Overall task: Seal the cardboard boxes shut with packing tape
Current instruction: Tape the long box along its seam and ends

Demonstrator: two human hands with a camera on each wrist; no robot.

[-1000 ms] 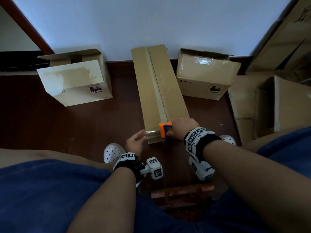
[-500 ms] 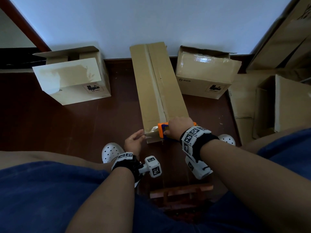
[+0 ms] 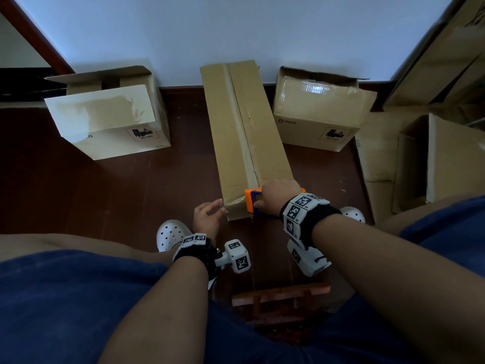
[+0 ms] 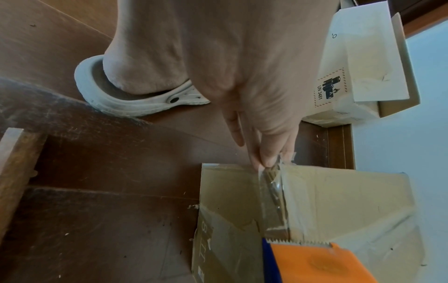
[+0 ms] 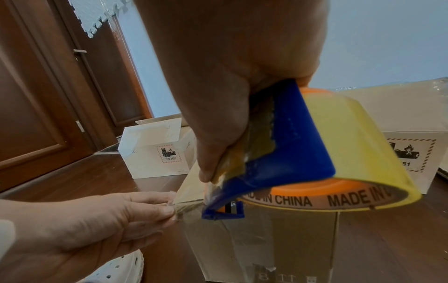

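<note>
While the person sits low over the floor (image 3: 110, 195), both hands work at the near end of the long box (image 3: 244, 132). Left hand (image 3: 207, 218): thumb and fingertips (image 5: 167, 210) pinch the free end of the clear tape (image 4: 272, 183) just at the box's near left corner, other fingers loosely extended. Judgement: it anchors the tape so the strip stays taut and does not curl back onto itself. Right hand (image 3: 275, 195): fingers wrapped around the tape dispenser (image 5: 290, 153), an orange-and-blue holder carrying a yellowish roll, with its toothed edge resting on the box top next to the centre seam. Thumb presses on the tape near the blade. The short stretch of tape spans from the pinch to the blade across the near edge, probably to start a strip running up the seam or to wrap the end flap; I cannot tell which.

Seam of the long box already carries a band of tape along its length, so this box looks nearly sealed.

Further back, 2 smaller boxes flank it against the wall: left box (image 3: 112, 119) with 1 flap standing open, not yet sealed; right box (image 3: 320, 111) with glossy tape across its top. More cardboard (image 3: 446, 158) lies at far right.
</note>
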